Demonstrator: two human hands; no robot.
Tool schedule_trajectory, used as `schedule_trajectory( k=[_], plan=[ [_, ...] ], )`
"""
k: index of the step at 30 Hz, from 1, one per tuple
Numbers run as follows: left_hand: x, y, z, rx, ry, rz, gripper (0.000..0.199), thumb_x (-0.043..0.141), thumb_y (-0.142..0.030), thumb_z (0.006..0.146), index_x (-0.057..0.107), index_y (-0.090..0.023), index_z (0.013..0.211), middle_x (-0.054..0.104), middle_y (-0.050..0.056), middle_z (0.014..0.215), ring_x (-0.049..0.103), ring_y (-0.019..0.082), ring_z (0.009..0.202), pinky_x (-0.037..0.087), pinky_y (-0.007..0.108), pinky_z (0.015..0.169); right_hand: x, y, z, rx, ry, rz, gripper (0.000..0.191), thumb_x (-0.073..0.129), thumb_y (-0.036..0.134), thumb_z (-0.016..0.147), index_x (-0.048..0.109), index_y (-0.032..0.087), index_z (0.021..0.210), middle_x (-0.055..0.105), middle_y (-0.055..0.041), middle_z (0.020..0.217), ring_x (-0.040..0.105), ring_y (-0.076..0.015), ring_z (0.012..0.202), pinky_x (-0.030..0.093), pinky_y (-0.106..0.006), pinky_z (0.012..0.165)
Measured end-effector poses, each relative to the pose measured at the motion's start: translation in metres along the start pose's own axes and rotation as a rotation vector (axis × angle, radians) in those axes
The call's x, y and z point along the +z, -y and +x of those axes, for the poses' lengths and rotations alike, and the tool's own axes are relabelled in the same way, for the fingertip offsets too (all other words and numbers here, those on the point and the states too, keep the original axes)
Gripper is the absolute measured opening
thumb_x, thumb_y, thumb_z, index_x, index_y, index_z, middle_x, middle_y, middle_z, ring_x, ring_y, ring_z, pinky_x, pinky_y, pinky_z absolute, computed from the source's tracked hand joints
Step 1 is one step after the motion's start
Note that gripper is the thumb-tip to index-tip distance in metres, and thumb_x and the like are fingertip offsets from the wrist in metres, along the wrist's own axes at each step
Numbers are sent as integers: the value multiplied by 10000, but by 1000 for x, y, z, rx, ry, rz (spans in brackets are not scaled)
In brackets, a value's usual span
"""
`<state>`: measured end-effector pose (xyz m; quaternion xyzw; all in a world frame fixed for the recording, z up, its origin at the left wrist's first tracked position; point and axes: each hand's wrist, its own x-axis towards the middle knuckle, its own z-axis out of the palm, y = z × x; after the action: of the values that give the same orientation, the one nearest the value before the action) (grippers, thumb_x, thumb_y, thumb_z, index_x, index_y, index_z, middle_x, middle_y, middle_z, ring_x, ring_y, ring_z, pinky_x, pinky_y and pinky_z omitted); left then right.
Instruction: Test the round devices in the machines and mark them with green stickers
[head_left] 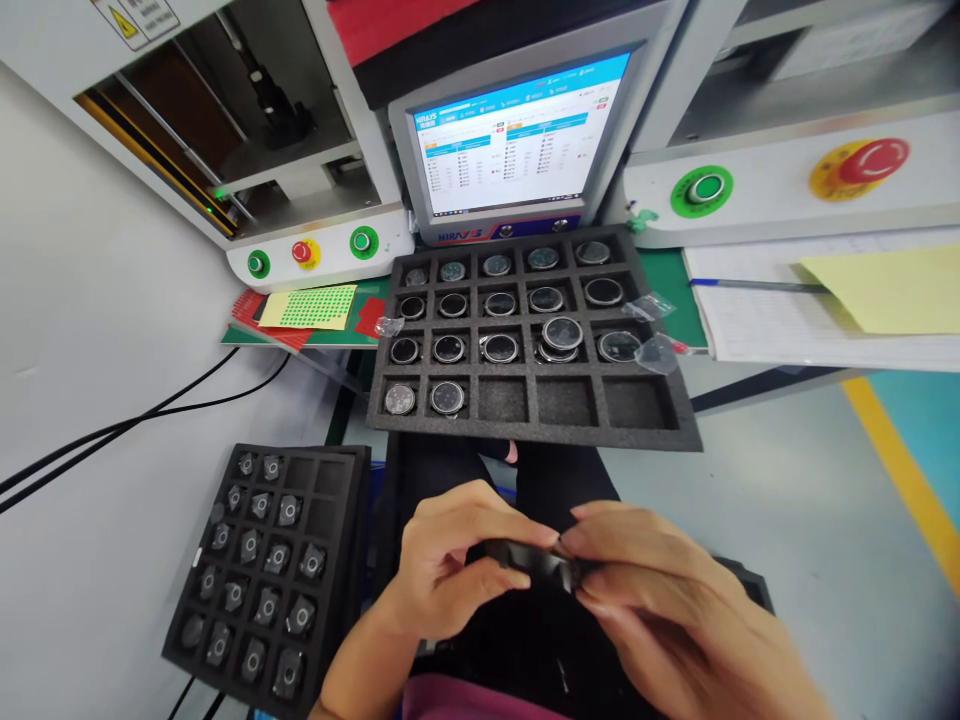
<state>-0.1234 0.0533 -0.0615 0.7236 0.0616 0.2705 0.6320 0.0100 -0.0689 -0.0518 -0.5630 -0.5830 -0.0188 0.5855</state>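
Just above my lap, my left hand (pixel 454 565) and my right hand (pixel 660 575) both pinch a small dark watch case (pixel 541 562). It is seen nearly edge-on and partly hidden by my fingers. My left thumb and forefinger close on its left end, while my right fingertips press on its right end. Beyond my hands, a black foam tray (pixel 510 428) carries several round watch bodies (pixel 448 397) in its pockets. One watch body (pixel 562 333) rests on top of another in the third row.
At lower left, another foam tray (pixel 346 480) holds several small dark parts. A monitor (pixel 517 140) stands behind the watch tray, between two machines with green buttons (pixel 702 190) and red buttons (pixel 874 160). Papers and a pen (pixel 757 285) lie at right. Black cables (pixel 150 415) cross the left side.
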Motion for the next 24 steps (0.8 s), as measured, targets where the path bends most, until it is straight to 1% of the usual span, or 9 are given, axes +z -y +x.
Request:
schedule_trajectory(
  k=[3,6,8,11,16,18,20,22,24],
  plan=[
    [5,-1,-1,47,-76,117,247,594,-256,923,665,-239,1159,728,52,906,654,155,778,539,256,659,6,-2,-7,8,-57,-97,131,480,87,946,566,142,862,637,-48,840,652,-104,828,541,-281,925],
    [13,-3,-2,116,-142,255,260,572,-173,925,630,-186,1178,733,64,988,652,139,850,555,238,736,13,-4,-14,33,-125,-151,121,484,32,897,554,130,886,609,-50,885,624,-107,885,485,-321,1015],
    [17,-5,0,176,-175,361,273,547,-123,922,612,-155,1185,729,78,1001,661,138,886,565,229,764,18,-6,-16,52,-138,-174,147,481,2,874,542,133,900,600,-43,898,613,-106,925,465,-312,1035],
    [22,-6,3,230,-230,508,270,510,-105,929,602,-133,1180,722,94,991,677,141,890,583,220,752,25,-9,-16,95,-166,-210,174,475,-16,865,534,144,901,604,-38,903,608,-108,949,462,-299,1028],
    [24,-1,3,282,-281,683,307,476,-90,929,573,-131,1217,702,113,1013,686,158,923,596,242,771,37,-13,-17,174,-228,-225,142,477,38,895,529,170,886,618,-39,901,618,-128,901,504,-315,940],
    [23,5,4,274,-358,739,354,490,-71,915,560,-152,1253,697,108,1054,671,170,962,586,265,800,39,-11,-18,186,-231,-201,136,474,54,898,530,177,888,625,-46,909,622,-140,877,518,-338,905],
    [20,13,8,213,-501,755,374,518,-58,902,572,-185,1249,693,82,1055,651,169,961,564,277,810,39,-6,-20,186,-199,-129,141,472,56,892,534,182,883,630,-59,921,626,-151,864,531,-351,873],
    [17,19,14,133,-617,738,336,535,-72,907,600,-204,1209,684,58,1013,635,158,924,546,273,795,37,1,-21,223,-132,18,139,472,58,891,536,181,894,629,-71,925,628,-146,831,553,-303,779],
    [15,23,21,88,-622,729,272,537,-107,920,619,-194,1165,673,51,971,627,146,876,538,263,772,35,7,-20,305,-47,201,98,509,94,896,540,181,931,623,-66,882,621,-137,766,547,-243,653]
  ],
)
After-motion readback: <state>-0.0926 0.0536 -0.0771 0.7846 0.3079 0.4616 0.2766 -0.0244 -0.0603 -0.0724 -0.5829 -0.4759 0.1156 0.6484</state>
